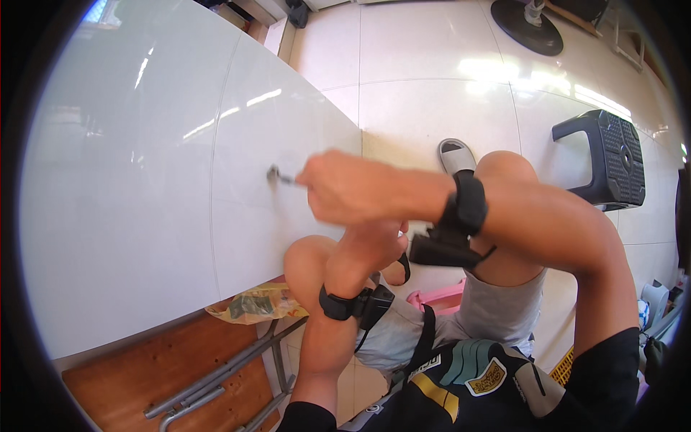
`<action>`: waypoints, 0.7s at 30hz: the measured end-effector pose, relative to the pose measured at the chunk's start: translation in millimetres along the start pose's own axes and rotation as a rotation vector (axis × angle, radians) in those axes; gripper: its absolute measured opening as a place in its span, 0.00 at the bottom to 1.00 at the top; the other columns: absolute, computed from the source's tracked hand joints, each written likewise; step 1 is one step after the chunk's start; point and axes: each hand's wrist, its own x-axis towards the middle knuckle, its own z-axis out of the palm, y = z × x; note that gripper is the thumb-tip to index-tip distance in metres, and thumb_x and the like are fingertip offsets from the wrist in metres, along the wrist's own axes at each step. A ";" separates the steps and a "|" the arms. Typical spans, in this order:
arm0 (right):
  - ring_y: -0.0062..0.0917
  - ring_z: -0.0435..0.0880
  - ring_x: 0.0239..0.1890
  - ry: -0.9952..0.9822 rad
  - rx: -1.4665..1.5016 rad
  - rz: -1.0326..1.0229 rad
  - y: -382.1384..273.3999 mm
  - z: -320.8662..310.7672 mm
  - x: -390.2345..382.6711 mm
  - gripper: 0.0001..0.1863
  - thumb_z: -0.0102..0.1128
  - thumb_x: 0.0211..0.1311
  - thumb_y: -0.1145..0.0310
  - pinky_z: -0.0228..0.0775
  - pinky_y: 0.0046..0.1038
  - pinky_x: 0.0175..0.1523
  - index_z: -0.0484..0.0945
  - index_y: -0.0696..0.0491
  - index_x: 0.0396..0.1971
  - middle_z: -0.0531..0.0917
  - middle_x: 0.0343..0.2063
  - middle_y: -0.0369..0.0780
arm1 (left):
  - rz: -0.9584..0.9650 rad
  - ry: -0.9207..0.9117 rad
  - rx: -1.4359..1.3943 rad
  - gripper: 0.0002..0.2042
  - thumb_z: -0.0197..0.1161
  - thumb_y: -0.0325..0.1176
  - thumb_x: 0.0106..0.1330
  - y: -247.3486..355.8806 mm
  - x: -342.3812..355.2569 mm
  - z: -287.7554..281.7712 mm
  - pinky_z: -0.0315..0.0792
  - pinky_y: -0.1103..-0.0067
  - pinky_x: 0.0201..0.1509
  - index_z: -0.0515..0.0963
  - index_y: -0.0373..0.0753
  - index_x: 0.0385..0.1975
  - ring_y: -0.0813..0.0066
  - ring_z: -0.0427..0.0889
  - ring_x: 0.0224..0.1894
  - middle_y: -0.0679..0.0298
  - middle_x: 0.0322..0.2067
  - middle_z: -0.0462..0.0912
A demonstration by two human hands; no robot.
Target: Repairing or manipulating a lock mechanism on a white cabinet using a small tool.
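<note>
My right hand [342,189], a little blurred, is closed on a thin dark rod [289,179]. The rod points left toward a small round metal piece [273,173] in front of the glossy white panel [158,209]; whether the two are joined I cannot tell. Below the right wrist my left hand [371,248] has its fingers curled. A small pale bit shows at its fingertips, too little to name. The right forearm crosses above the left hand and partly hides it. Black straps with small dark devices sit on both forearms.
A black plastic stool [612,158] stands on the tiled floor at right. The round black base [529,25] of a stand is farther back. Near my knees are a pink plastic item [439,297] and a yellow plastic bag [259,304]. A brown wooden board with metal tubes [180,374] lies lower left.
</note>
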 end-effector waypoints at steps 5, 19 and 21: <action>0.61 0.76 0.25 -0.014 0.056 -0.059 4.1 2.0 -4.5 0.10 0.46 0.49 0.76 0.71 0.50 0.34 0.75 0.68 0.22 0.74 0.19 0.64 | 0.033 0.046 0.126 0.06 0.65 0.30 0.54 -4.2 -4.8 -3.7 0.74 0.63 0.41 0.78 0.36 0.28 0.50 0.82 0.36 0.51 0.29 0.82; 0.27 0.62 0.17 -0.267 0.231 0.038 -3.1 2.5 -8.0 0.13 0.45 0.48 0.75 0.61 0.39 0.25 0.76 0.69 0.26 0.66 0.12 0.45 | -0.133 -0.213 -0.031 0.04 0.61 0.27 0.54 18.3 -11.7 9.3 0.74 0.59 0.39 0.77 0.36 0.28 0.46 0.82 0.36 0.49 0.26 0.81; 0.27 0.62 0.17 -0.273 0.266 0.080 -6.0 3.4 -9.2 0.12 0.45 0.48 0.75 0.59 0.39 0.25 0.74 0.69 0.24 0.65 0.12 0.45 | -0.097 -0.156 -0.073 0.09 0.66 0.30 0.46 10.4 -13.4 19.1 0.73 0.61 0.36 0.77 0.37 0.26 0.45 0.79 0.33 0.50 0.25 0.80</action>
